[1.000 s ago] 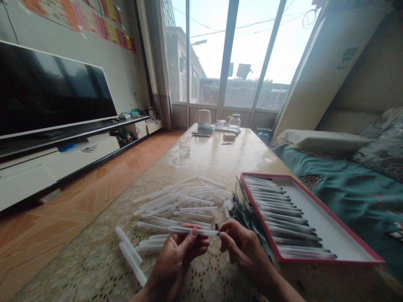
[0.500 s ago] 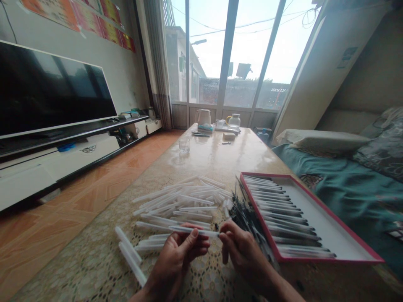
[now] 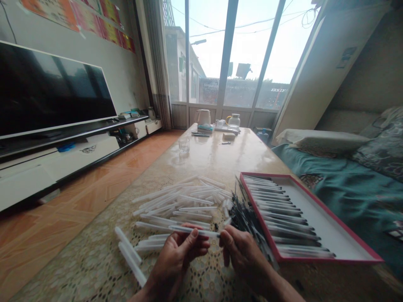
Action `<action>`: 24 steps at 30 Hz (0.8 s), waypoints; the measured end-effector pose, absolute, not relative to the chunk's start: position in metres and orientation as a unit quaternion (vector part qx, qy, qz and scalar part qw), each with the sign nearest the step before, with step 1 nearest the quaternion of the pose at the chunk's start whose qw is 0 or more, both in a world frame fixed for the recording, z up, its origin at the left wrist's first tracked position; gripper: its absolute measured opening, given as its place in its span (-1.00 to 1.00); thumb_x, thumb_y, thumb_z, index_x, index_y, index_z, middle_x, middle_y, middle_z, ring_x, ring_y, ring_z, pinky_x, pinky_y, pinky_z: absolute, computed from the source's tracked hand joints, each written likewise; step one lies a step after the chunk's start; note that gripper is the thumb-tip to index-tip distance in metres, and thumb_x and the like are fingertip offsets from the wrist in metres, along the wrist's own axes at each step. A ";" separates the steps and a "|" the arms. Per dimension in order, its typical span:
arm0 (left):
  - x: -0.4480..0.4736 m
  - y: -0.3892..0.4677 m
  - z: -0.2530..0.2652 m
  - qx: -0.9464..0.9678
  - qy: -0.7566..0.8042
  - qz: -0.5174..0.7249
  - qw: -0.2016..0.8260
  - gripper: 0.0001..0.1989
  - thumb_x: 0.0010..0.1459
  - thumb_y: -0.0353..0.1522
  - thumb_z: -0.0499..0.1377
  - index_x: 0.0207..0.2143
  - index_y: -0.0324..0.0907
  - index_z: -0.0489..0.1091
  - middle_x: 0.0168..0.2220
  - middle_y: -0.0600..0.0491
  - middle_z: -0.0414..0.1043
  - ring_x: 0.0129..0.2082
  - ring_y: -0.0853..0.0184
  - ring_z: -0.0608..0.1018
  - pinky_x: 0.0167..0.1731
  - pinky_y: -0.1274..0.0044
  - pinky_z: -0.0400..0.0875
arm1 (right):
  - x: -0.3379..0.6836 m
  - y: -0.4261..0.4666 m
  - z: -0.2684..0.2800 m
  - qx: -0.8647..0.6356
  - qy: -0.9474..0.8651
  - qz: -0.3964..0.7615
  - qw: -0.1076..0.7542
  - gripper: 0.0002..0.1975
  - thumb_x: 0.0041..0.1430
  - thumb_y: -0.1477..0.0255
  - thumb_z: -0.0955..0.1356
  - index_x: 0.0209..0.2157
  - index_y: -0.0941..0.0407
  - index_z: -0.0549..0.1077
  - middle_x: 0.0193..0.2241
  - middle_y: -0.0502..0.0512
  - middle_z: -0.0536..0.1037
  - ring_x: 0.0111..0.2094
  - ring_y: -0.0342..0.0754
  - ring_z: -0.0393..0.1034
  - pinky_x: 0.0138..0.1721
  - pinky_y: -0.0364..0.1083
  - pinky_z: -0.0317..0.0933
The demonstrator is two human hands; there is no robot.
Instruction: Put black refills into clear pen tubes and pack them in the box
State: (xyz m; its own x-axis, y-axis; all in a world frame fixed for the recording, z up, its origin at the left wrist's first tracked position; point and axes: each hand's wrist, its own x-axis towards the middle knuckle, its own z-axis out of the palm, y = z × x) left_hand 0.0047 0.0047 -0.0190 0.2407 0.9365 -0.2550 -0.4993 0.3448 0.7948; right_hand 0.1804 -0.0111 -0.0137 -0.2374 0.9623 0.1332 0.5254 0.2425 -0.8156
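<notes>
My left hand (image 3: 181,253) grips a translucent white pen barrel (image 3: 201,232) between thumb and fingers, held level above the table. At its right end my right hand (image 3: 241,249) pinches the dark tip; the exact piece under those fingers is hidden. Beyond my left hand lies a loose pile of white pen barrels (image 3: 185,199), with a few more barrels (image 3: 128,251) to its left. A heap of thin black refills (image 3: 247,214) lies beyond my right hand, beside a red-rimmed tray (image 3: 349,235) holding a row of pens with dark ends (image 3: 288,218).
A clear glass (image 3: 184,145) stands on the table (image 3: 151,172) past the pile. Farther back are a kettle (image 3: 203,116), a glass jug (image 3: 234,121) and a small box (image 3: 228,136). A teal-covered couch (image 3: 327,167) runs along the right, a TV cabinet (image 3: 82,149) along the left.
My right hand has shifted very slightly, its fingers closing more around the end of the barrel. My left hand and the barrel stay in place.
</notes>
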 end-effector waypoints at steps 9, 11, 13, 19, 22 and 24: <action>0.006 0.006 -0.020 0.291 0.380 0.484 0.732 -0.82 -0.08 -0.35 0.31 -0.40 -0.27 0.46 -0.52 -0.02 0.57 -0.50 0.33 0.57 -0.48 0.56 0.46 | 0.180 -0.010 -0.016 -0.509 -0.723 0.335 0.327 -0.59 0.28 0.16 0.02 -0.53 0.08 0.15 -0.75 -0.04 0.39 -0.71 -0.18 0.28 -0.60 -0.24 0.08; 0.006 0.005 -0.019 0.284 0.380 0.489 0.732 -0.83 -0.08 -0.36 0.31 -0.41 -0.26 0.46 -0.50 -0.02 0.58 -0.49 0.34 0.58 -0.46 0.56 0.46 | 0.180 -0.010 -0.016 -0.510 -0.721 0.333 0.329 -0.61 0.27 0.15 0.03 -0.48 0.09 0.19 -0.74 -0.03 0.42 -0.69 -0.17 0.30 -0.59 -0.24 0.09; 0.006 0.005 -0.017 0.278 0.383 0.493 0.730 -0.84 -0.08 -0.36 0.31 -0.41 -0.26 0.46 -0.50 -0.01 0.58 -0.49 0.34 0.58 -0.44 0.56 0.46 | 0.180 -0.010 -0.015 -0.513 -0.717 0.336 0.333 -0.65 0.26 0.14 0.06 -0.40 0.10 0.20 -0.73 -0.04 0.43 -0.69 -0.17 0.30 -0.59 -0.24 0.09; 0.007 0.004 -0.017 0.292 0.382 0.481 0.733 -0.81 -0.10 -0.34 0.32 -0.42 -0.27 0.46 -0.52 -0.02 0.57 -0.52 0.36 0.57 -0.48 0.58 0.45 | 0.179 -0.011 -0.013 -0.508 -0.713 0.354 0.329 -0.56 0.27 0.12 0.02 -0.54 0.09 0.18 -0.74 -0.03 0.38 -0.69 -0.19 0.28 -0.60 -0.24 0.07; 0.006 0.004 -0.018 0.288 0.384 0.488 0.729 -0.80 -0.11 -0.34 0.32 -0.41 -0.27 0.46 -0.52 -0.02 0.57 -0.51 0.35 0.57 -0.48 0.58 0.45 | 0.179 -0.011 -0.012 -0.515 -0.705 0.358 0.330 -0.60 0.26 0.12 0.06 -0.43 0.11 0.23 -0.74 -0.06 0.39 -0.69 -0.18 0.28 -0.59 -0.24 0.07; 0.006 0.004 -0.018 0.287 0.384 0.489 0.728 -0.81 -0.10 -0.35 0.32 -0.41 -0.27 0.46 -0.51 -0.01 0.57 -0.50 0.35 0.57 -0.47 0.57 0.45 | 0.179 -0.011 -0.013 -0.514 -0.706 0.359 0.330 -0.63 0.25 0.12 0.08 -0.37 0.11 0.22 -0.74 -0.07 0.40 -0.69 -0.18 0.27 -0.59 -0.24 0.07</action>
